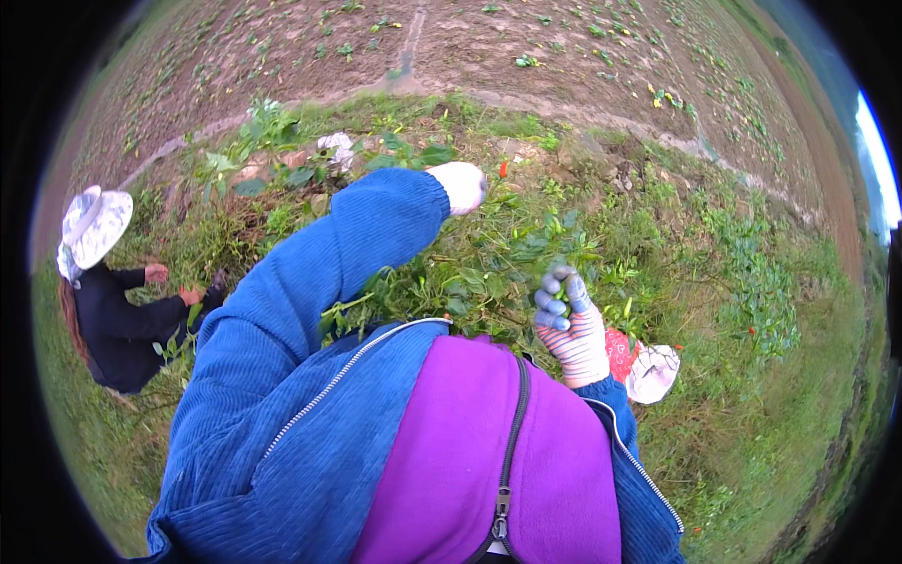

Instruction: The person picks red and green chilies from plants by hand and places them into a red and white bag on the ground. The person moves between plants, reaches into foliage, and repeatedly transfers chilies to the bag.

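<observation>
My left hand [462, 187], in a pale glove, reaches forward over the plants at the end of a blue corduroy sleeve; its fingers are hidden. Just beyond it shows a red chili pepper [503, 169]. My right hand [569, 321] wears a striped glove with grey-coated fingertips and is raised with the fingers curled. A bit of green shows between thumb and fingers; whether it is held or lies behind cannot be told. Leafy pepper plants [479, 282] grow between my hands and against my jacket. Slim green peppers [627, 307] hang right of my right hand.
At the left a person [127, 331] in dark clothes and a pale sun hat crouches among plants. Beside my right wrist is a red heart-patterned cloth or bag [620, 354] with a whitish piece [653, 375]. Stones [585, 151] edge the ploughed field [296, 63] ahead.
</observation>
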A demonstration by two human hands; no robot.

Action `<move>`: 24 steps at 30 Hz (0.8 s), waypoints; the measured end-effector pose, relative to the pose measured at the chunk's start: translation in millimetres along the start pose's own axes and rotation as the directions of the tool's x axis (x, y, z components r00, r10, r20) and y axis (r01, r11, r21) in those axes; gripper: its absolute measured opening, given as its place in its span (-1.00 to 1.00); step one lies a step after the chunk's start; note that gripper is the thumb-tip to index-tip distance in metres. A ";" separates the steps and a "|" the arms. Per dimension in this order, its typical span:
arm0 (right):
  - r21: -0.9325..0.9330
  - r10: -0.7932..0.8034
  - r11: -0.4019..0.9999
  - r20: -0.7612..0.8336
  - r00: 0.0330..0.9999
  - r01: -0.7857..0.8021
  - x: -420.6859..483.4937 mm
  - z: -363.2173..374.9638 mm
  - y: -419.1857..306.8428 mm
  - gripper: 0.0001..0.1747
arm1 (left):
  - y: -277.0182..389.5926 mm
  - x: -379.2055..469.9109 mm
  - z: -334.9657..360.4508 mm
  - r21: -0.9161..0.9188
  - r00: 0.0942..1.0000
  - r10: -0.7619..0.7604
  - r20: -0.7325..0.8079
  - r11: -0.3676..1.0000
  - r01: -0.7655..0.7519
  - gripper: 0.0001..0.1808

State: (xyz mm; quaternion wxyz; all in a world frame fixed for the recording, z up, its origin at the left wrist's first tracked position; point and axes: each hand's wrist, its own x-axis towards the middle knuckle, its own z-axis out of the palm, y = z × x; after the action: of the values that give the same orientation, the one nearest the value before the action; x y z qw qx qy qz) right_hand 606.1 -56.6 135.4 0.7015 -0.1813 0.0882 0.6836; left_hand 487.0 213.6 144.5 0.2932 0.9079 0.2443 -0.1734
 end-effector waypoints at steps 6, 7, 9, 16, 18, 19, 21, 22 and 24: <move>-0.112 -0.063 0.992 -0.079 0.995 0.054 -24.8 -12.4 3.1 -0.69 | -10.4 57.0 30.3 -0.334 0.904 -0.293 -0.310 0.924 0.185 -0.39; -0.098 -0.074 0.993 -0.082 0.994 0.066 -26.0 -13.5 2.6 -0.69 | -5.4 64.1 32.1 -0.301 0.892 -0.244 -0.380 0.945 0.130 -0.41; -0.103 -0.093 0.991 -0.094 0.991 0.083 -27.0 -13.8 1.8 -0.70 | 0.3 77.7 31.4 -0.235 0.922 -0.219 -0.320 0.961 0.146 -0.55; -0.091 -0.153 0.986 -0.161 0.975 0.140 -29.0 -3.9 -6.1 -0.72 | -5.8 83.8 19.2 -0.772 0.985 -0.167 -0.051 0.632 0.067 -0.73; -0.087 -0.169 0.984 -0.153 0.974 0.157 -27.2 -2.0 -8.8 -0.72 | -4.2 73.0 1.5 -0.996 0.997 -0.074 0.031 0.082 0.037 -0.76; -0.084 -0.176 0.983 -0.164 0.971 0.164 -25.5 -1.3 -10.3 -0.73 | -0.4 66.3 -9.2 -0.974 0.993 -0.074 0.094 -0.213 0.076 -0.77; -0.072 -0.178 0.983 -0.163 0.971 0.168 -22.1 -0.9 -12.7 -0.73 | 7.8 59.2 -44.1 -0.965 0.964 0.053 -0.260 -0.009 -0.260 -0.80; -0.082 -0.186 0.982 -0.200 0.962 0.173 -21.5 -1.0 -13.1 -0.73 | 15.8 55.8 -58.7 -0.935 0.937 -0.008 -0.348 0.072 -0.347 -0.81; -0.107 -0.166 0.983 -0.190 0.968 0.148 -19.7 -1.4 -13.7 -0.73 | 26.7 44.5 -82.5 -0.883 0.885 -0.056 -0.462 0.123 -0.453 -0.79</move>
State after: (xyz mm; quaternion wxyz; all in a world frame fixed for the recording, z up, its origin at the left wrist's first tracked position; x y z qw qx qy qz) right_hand 618.9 -75.4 143.3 0.7322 -0.2868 0.1114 0.6077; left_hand 552.2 260.8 199.4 0.7761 0.5342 0.2219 0.2513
